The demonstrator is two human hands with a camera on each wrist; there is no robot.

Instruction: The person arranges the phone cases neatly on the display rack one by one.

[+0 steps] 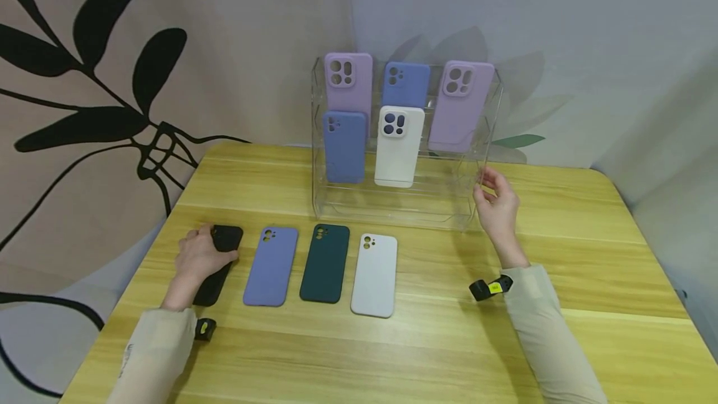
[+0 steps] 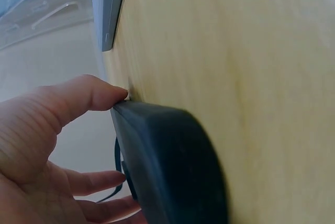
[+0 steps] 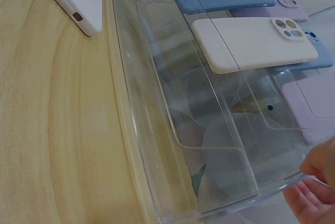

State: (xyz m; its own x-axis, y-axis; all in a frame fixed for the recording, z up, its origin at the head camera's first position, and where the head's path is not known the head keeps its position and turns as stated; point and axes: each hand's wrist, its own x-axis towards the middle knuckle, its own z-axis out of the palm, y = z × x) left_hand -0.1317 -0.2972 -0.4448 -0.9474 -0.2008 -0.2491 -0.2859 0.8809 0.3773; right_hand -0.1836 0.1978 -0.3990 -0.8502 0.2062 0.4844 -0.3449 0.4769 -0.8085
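Note:
At the left of the table in the head view, my left hand (image 1: 196, 254) lies over a black phone case (image 1: 212, 287). In the left wrist view its thumb is at one edge of the case (image 2: 178, 150) and the fingers are at the opposite side. My right hand (image 1: 498, 204) pinches the right side panel of a clear tiered display stand (image 1: 392, 212). The right wrist view has the thumb and fingers (image 3: 314, 164) on either side of that panel's edge. Lilac, blue and white phone cases stand in the rack, including a white one (image 1: 399, 154) in front.
To the right of the black case lie a lavender phone case (image 1: 272, 267), a dark green one (image 1: 325, 264) and a white one (image 1: 374, 276), in a row before the stand. A wall with a leaf pattern (image 1: 252, 48) rises behind the wooden table (image 1: 437, 354).

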